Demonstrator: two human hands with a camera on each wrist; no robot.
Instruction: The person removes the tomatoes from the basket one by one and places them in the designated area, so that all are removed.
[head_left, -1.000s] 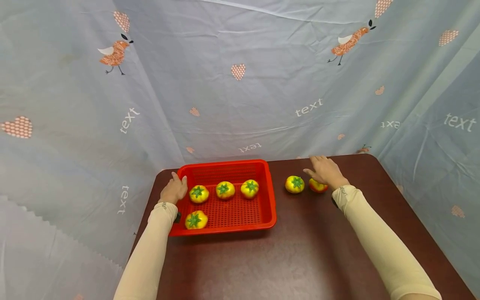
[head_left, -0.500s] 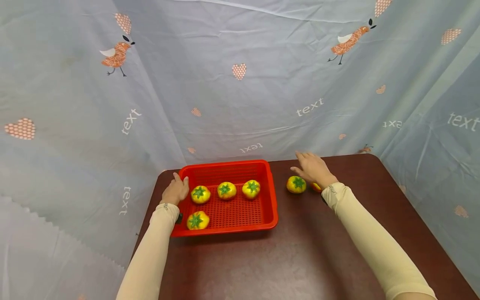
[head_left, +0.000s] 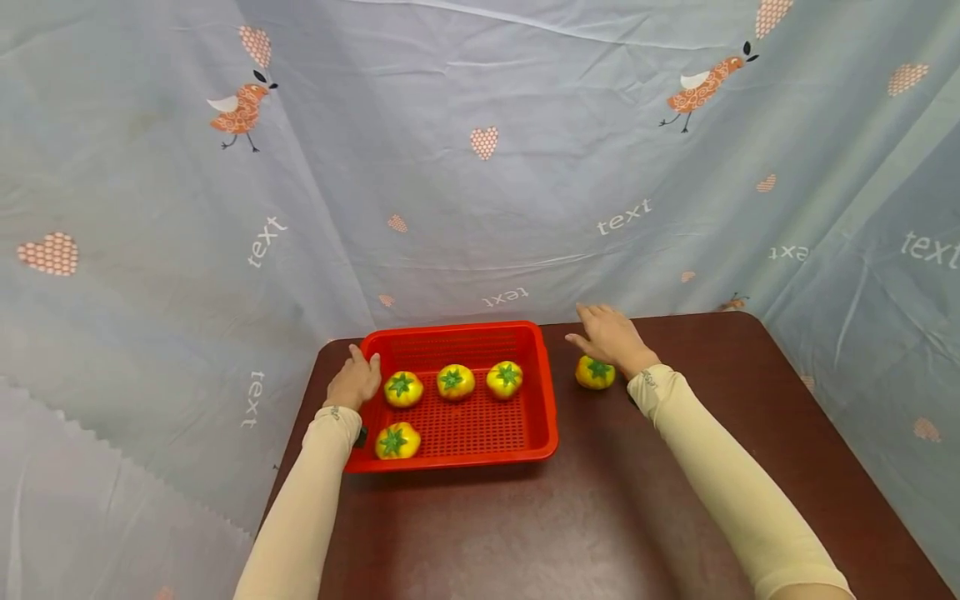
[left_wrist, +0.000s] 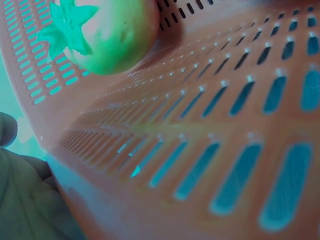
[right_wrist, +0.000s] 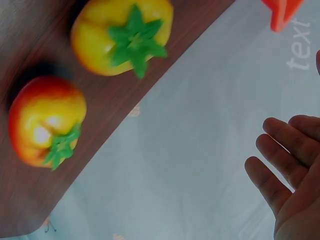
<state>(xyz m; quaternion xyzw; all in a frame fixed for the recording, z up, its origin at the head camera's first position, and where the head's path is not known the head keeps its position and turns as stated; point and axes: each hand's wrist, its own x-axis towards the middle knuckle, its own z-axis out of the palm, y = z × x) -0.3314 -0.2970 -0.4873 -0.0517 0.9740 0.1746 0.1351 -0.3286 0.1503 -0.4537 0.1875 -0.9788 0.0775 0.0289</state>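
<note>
My left hand (head_left: pixel 356 381) lies at the left rim of a red slotted plastic basket (head_left: pixel 480 456), thumb and index finger spread. In the left wrist view part of that hand (left_wrist: pixel 25 195) shows beside the basket's corner. Several yellow-red tomatoes with green star-shaped tops sit inside, one tomato (head_left: pixel 403 389) nearest this hand. To the right of the basket my right hand (head_left: pixel 611 337) hovers with fingers extended and nothing in it. It partly covers a tomato (head_left: pixel 596 373) on the table. A second, redder tomato (right_wrist: pixel 47 122) shows in the right wrist view; the right arm hides it in the head view.
The dark brown table (head_left: pixel 480 533) carries the basket at its back left. A grey-blue curtain (head_left: pixel 450 167) with birds and hearts hangs right behind the table's far edge and along both sides.
My right hand has moved left, from over the right-hand tomato to over the left one, toward the basket. The left hand stays at the basket's rim. Both loose tomatoes stay on the table.
</note>
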